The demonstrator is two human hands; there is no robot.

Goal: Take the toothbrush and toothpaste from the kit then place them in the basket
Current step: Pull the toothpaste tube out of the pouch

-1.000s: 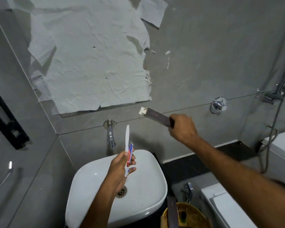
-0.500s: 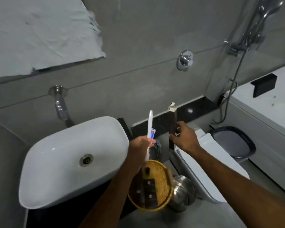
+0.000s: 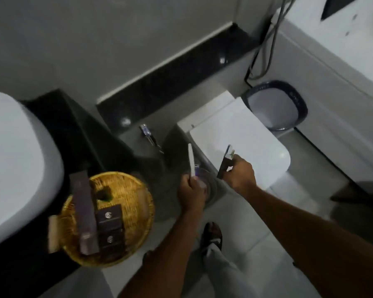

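My left hand grips a white toothbrush that points up, with a small toothpaste tube pressed against it, mostly hidden in my fist. My right hand holds the dark brown kit box, its white open end up. Both hands hover over a steel pedal bin beside the toilet. The round woven yellow basket sits on the dark counter to the left of my left hand and holds several dark brown boxes.
A white basin fills the left edge. The closed white toilet stands behind my hands, with a dark-rimmed waste bin and a white bathtub to the right. The steel bin is under my hands, and my foot is on the floor.
The view has swung down and right, from the wall to the floor. Both hands have dropped lower, still holding the same items, and now sit to the right of the basket.
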